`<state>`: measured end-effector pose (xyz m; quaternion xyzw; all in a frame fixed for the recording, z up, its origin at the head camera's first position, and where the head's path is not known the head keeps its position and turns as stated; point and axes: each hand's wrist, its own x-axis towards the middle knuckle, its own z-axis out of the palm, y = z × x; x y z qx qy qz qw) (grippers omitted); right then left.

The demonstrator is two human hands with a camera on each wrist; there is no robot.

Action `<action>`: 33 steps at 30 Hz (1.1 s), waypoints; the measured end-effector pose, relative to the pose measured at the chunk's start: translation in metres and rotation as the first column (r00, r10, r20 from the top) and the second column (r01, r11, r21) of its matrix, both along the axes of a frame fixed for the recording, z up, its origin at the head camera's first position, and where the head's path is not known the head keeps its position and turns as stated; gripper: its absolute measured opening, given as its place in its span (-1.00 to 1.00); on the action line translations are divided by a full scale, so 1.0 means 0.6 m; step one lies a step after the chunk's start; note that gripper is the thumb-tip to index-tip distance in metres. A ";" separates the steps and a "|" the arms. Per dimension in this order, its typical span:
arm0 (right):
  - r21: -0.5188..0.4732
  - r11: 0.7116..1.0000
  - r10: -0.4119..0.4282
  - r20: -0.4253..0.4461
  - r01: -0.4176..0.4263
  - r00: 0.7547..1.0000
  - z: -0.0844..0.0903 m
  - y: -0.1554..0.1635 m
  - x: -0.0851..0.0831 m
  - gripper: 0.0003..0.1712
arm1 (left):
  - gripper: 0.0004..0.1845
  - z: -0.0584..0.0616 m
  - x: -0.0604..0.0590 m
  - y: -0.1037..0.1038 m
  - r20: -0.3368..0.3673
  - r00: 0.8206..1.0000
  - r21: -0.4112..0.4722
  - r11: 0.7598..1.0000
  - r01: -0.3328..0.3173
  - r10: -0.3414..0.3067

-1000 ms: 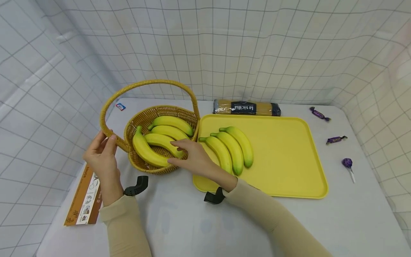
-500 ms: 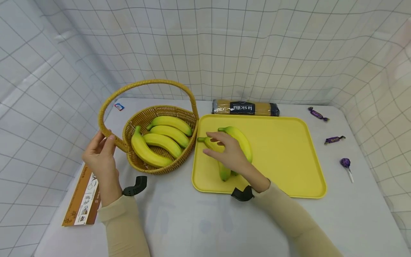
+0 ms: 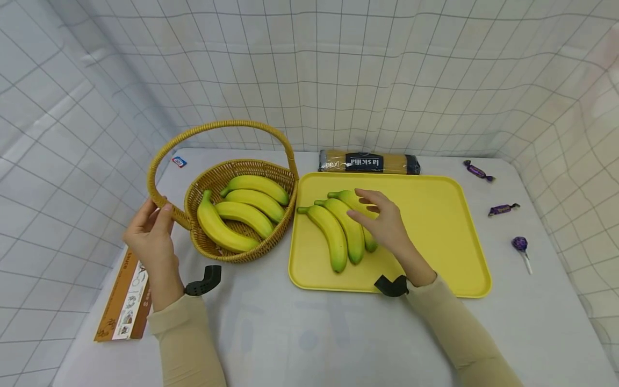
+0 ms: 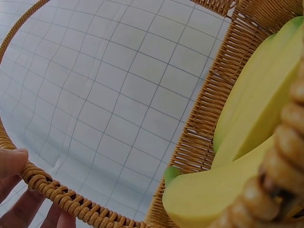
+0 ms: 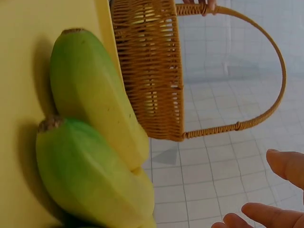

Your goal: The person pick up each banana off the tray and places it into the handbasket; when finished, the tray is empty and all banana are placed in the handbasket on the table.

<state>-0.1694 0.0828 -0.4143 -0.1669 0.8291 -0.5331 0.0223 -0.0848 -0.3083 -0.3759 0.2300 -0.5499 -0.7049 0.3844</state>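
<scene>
My left hand [image 3: 157, 210] grips the handle [image 3: 222, 124] of a wicker basket [image 3: 242, 165] at its left base; the left wrist view shows my thumb on the handle [image 4: 61, 197] and fingers beneath. Three yellow bananas [image 3: 242, 215] lie in the basket. To its right is a yellow tray [image 3: 435, 226] with three greenish-yellow bananas [image 3: 333, 236]. My right hand [image 3: 362, 207] rests over the rightmost of them with loosely spread fingers. The right wrist view shows these bananas [image 5: 90, 109] close up, my fingertips [image 5: 285, 166] apart from them, and the basket [image 5: 147, 66] behind.
Behind the tray lies a dark-labelled pasta packet [image 3: 369, 161]. Two purple wrapped sweets [image 3: 477, 171] [image 3: 502, 209] and a purple lollipop [image 3: 522, 246] lie at the right. A brown booklet [image 3: 127, 298] sits at the left table edge. Grid-patterned cloth walls enclose the table.
My right hand left the basket's bananas and moved right onto the tray, crossing its bananas to the rightmost one. My left hand kept its grip on the handle.
</scene>
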 end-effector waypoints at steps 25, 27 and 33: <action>0.077 0.994 -0.082 0.145 0.071 0.986 -0.065 0.025 -0.054 -0.13 | -0.67 -0.002 -0.001 -0.004 0.016 1.000 0.017 1.000 -0.001 0.001; 0.090 0.994 -0.081 0.163 0.067 0.983 -0.070 0.024 -0.055 -0.13 | -0.67 -0.003 -0.002 -0.004 0.017 1.000 0.011 1.000 0.002 -0.002; 0.125 0.990 -0.086 0.217 0.060 0.972 -0.081 0.022 -0.056 -0.14 | -0.67 -0.005 -0.001 -0.006 0.028 1.000 -0.001 1.000 0.006 -0.006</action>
